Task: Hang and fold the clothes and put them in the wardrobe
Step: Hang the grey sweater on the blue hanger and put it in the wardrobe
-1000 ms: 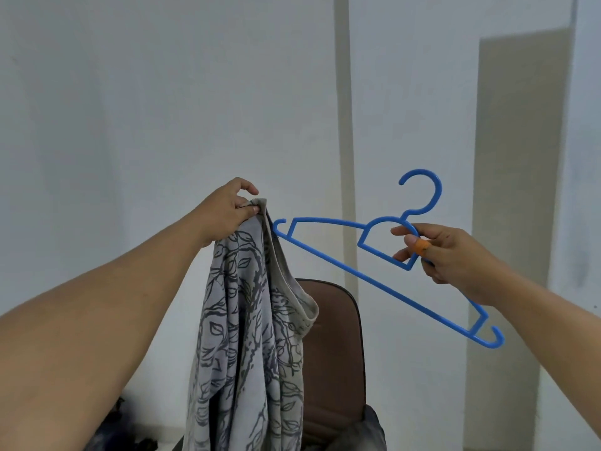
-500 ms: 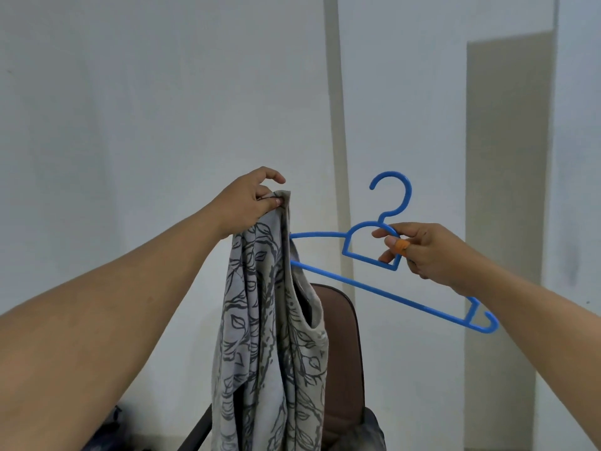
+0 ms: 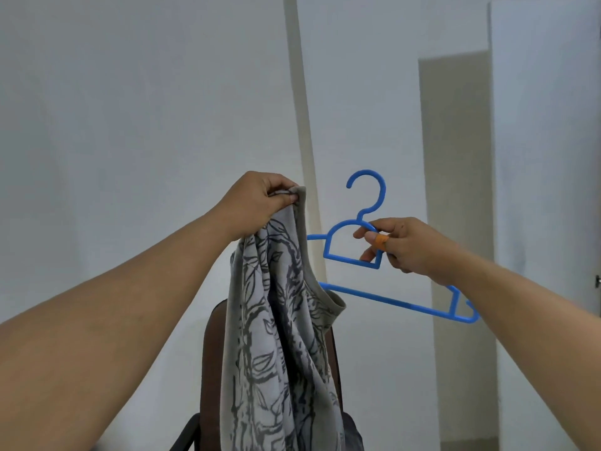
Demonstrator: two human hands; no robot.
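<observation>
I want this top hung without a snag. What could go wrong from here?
The left hand pinches only the patterned top at its upper edge, so it may slip. The blue hanger is tilted, its left end hidden behind the fabric; it might catch a fold, not the opening.

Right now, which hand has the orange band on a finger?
The right hand, gripping the blue hanger below its hook. The left hand is bare and pinches the grey patterned garment.

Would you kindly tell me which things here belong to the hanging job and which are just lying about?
Belonging to the job:
grey leaf-patterned fabric garment, pinched by the left hand
blue plastic hanger, held by the right hand

Just lying about:
brown padded chair behind the garment
</observation>
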